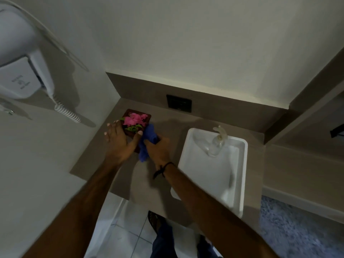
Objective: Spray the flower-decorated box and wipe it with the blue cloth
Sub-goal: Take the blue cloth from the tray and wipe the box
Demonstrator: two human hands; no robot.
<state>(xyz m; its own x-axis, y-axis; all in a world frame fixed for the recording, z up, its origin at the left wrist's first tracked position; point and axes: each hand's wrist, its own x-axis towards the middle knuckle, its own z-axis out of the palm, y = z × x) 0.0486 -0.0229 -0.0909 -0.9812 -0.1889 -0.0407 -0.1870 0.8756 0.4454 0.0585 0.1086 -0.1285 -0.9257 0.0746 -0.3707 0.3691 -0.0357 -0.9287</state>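
A dark brown box [128,113] topped with pink flowers and green leaves stands at the back left of the grey counter [173,131]. My left hand [121,140] lies over the box's near end, fingers spread around it, holding it. My right hand [158,148] is shut on a bunched blue cloth [148,139], pressed against the box's right side. A clear spray bottle [217,142] stands in the white tray [240,164] to the right, away from both hands.
A white wall-mounted hair dryer [26,75] with a coiled cord hangs on the left wall. A black socket plate [179,103] sits on the backsplash. The counter's front edge runs below my forearms, with tiled floor and my legs beneath.
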